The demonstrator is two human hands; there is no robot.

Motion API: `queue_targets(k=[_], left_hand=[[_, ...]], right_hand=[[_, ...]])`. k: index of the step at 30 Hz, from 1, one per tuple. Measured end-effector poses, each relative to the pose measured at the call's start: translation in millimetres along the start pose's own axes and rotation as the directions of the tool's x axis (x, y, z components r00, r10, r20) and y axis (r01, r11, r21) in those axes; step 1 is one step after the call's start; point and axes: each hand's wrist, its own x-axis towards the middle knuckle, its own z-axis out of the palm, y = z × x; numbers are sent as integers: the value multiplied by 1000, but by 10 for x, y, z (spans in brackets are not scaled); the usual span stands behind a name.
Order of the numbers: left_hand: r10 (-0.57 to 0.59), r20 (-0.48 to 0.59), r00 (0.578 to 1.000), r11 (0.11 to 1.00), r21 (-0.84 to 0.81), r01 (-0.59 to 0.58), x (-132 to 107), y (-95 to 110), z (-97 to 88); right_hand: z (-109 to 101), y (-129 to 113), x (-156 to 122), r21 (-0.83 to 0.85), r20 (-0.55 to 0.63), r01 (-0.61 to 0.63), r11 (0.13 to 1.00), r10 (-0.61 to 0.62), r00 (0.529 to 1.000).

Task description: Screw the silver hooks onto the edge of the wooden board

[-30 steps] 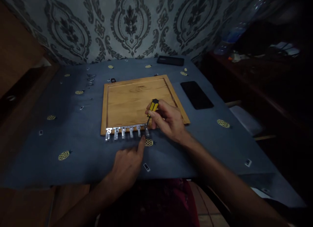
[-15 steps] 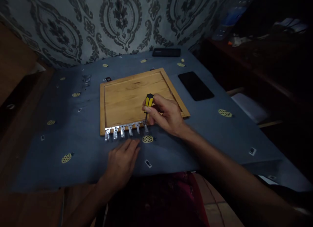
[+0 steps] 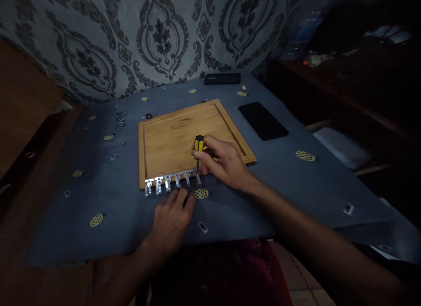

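My right hand is closed around a yellow and black screwdriver, held upright. Its shaft points down at the last metal hook on the right, at the near edge of a framed wooden board. Several silver hooks stand in a row along that edge, their curved ends over the cloth. Just in front of the row rests my left hand, fingers bent and a little apart, fingertips close to the middle hooks. Nothing shows in it; whether it touches a hook I cannot tell.
A black phone lies right of the board, and a dark phone-shaped case lies behind it. Small clear and metallic pieces sit to the left on the blue pineapple-print cloth. A plastic bottle stands on the dark furniture at right.
My left hand has moved right and closer to the hooks. My right hand keeps the screwdriver at the same end hook. The whole view has shifted slightly.
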Motion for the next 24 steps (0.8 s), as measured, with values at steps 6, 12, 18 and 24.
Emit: queue_targets(k=[6,12,18,24], left_hand=[[30,118,993,999,20,-33,108,33,-105],[21,182,983,1000,-2,-21,156,49,-161],[-5,170,985,1000,20,1,89,33,-159],[-1,-74,997,999,-48,-3,-50,-94,-110]], right_hand=[[10,10,8,32,-4,-10,999,11,1000],[-1,-29,28,20,0,-16,1000,16,1000],[-5,-7,15,16,-2,-12,1000,12,1000],[-9,10,7,12,0,-16,1000,16,1000]])
